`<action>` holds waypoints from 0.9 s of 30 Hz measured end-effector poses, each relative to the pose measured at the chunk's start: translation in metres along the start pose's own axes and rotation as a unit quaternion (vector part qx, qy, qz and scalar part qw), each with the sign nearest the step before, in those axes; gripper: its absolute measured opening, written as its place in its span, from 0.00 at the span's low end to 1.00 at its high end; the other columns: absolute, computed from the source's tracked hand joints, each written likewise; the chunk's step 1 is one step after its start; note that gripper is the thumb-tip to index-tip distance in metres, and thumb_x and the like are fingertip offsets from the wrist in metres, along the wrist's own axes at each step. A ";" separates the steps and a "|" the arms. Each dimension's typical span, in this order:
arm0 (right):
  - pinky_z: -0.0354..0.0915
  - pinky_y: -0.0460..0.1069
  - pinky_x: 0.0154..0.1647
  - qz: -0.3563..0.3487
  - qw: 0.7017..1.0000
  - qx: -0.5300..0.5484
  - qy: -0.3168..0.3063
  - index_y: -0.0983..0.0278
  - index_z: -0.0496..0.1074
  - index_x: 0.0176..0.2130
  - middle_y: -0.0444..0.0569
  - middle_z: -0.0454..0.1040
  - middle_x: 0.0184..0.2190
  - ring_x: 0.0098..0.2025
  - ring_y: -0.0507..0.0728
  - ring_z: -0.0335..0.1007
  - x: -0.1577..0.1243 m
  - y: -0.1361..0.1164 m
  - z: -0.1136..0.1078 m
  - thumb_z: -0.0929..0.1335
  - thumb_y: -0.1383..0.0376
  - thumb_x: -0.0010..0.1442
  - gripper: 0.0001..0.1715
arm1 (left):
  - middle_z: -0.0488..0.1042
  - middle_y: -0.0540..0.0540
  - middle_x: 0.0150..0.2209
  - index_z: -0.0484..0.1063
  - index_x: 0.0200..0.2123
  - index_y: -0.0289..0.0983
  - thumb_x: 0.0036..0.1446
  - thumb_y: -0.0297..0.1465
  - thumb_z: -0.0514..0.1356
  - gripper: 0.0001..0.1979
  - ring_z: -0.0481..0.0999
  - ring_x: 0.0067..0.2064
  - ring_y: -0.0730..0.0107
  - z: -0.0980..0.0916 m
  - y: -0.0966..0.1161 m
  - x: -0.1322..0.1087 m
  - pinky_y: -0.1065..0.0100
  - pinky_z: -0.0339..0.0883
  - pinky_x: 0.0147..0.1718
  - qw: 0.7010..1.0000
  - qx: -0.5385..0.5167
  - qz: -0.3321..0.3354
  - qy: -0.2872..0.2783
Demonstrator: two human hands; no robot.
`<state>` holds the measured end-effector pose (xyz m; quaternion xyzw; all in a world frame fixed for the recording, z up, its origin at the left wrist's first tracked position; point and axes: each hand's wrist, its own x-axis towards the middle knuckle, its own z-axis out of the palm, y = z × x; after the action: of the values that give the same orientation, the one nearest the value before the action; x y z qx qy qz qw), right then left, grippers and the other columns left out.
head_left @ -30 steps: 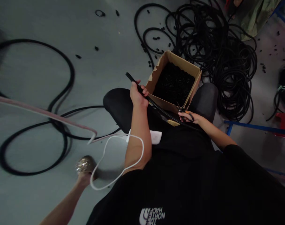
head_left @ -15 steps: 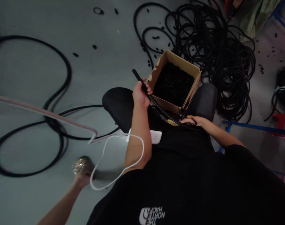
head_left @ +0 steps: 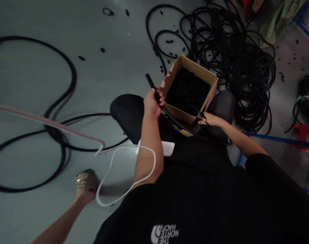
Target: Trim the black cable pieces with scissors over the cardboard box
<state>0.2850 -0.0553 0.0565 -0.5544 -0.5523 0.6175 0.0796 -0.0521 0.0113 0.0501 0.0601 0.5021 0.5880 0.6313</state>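
Note:
My left hand [head_left: 153, 101] is closed around a black rubber hose or cord [head_left: 174, 121]. Its free end sticks up past my fingers, and the rest slopes down to the right across my lap. In my right hand [head_left: 210, 119] is a pair of scissors [head_left: 201, 116] with orange on the handles, the blades pointing at the near right wall of a cardboard box [head_left: 199, 67]. Many small black pieces [head_left: 188, 89] fill the box, which sits between my knees. The scissors are apart from the hose.
A tangled heap of black hose [head_left: 228, 51] lies behind the box, with small black pieces scattered around. Wide loops of hose [head_left: 74, 78] lie at left. A white power bank [head_left: 168, 148] with a white cable [head_left: 111, 166] rests by my left forearm. A red stool [head_left: 304, 134] stands at right.
My right hand with the scissors has moved up and away from the hose, toward the box's edge. My left hand keeps its grip on the hose, almost unmoved.

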 end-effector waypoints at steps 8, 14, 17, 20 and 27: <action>0.65 0.49 0.39 0.053 0.999 -0.003 0.006 0.61 0.79 0.37 0.40 0.76 0.30 0.35 0.55 0.70 0.012 -0.007 -0.009 0.92 0.62 0.62 0.24 | 0.74 0.51 0.27 0.87 0.51 0.35 0.85 0.36 0.79 0.11 0.62 0.20 0.74 -0.009 -0.022 0.002 0.76 0.44 0.18 0.980 0.166 -0.032 -0.104; 0.71 0.46 0.34 0.068 0.996 0.050 -0.010 0.63 0.81 0.39 0.43 0.79 0.30 0.33 0.54 0.75 0.044 -0.021 -0.015 0.93 0.60 0.67 0.25 | 0.77 0.50 0.27 0.80 0.47 0.39 0.83 0.39 0.80 0.15 0.61 0.19 0.73 -0.015 -0.036 0.008 0.77 0.45 0.18 0.936 0.292 -0.060 -0.188; 0.71 0.46 0.33 0.071 0.995 0.065 -0.032 0.63 0.79 0.34 0.43 0.76 0.27 0.31 0.53 0.74 0.058 -0.021 -0.010 0.93 0.57 0.69 0.30 | 0.79 0.51 0.27 0.73 0.45 0.43 0.80 0.38 0.81 0.20 0.61 0.19 0.74 -0.017 -0.041 0.010 0.79 0.46 0.19 0.921 0.325 -0.061 -0.204; 0.69 0.44 0.32 0.059 0.995 0.074 -0.041 0.63 0.76 0.30 0.42 0.75 0.26 0.31 0.51 0.72 0.066 -0.016 -0.003 0.94 0.55 0.68 0.34 | 0.78 0.52 0.27 0.70 0.42 0.43 0.78 0.37 0.83 0.24 0.61 0.20 0.75 -0.019 -0.043 0.011 0.80 0.47 0.21 0.919 0.333 -0.060 -0.203; 0.68 0.44 0.29 0.063 0.993 0.077 -0.055 0.63 0.78 0.33 0.43 0.78 0.26 0.29 0.52 0.73 0.075 -0.009 0.002 0.95 0.53 0.65 0.34 | 0.76 0.54 0.27 0.69 0.41 0.43 0.75 0.41 0.84 0.26 0.61 0.20 0.75 -0.018 -0.045 0.010 0.79 0.48 0.22 0.907 0.366 -0.055 -0.202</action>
<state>0.2502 0.0004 0.0183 -0.5457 -0.4702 0.6916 0.0524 -0.0364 -0.0035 0.0058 0.3763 0.5462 0.3025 0.6845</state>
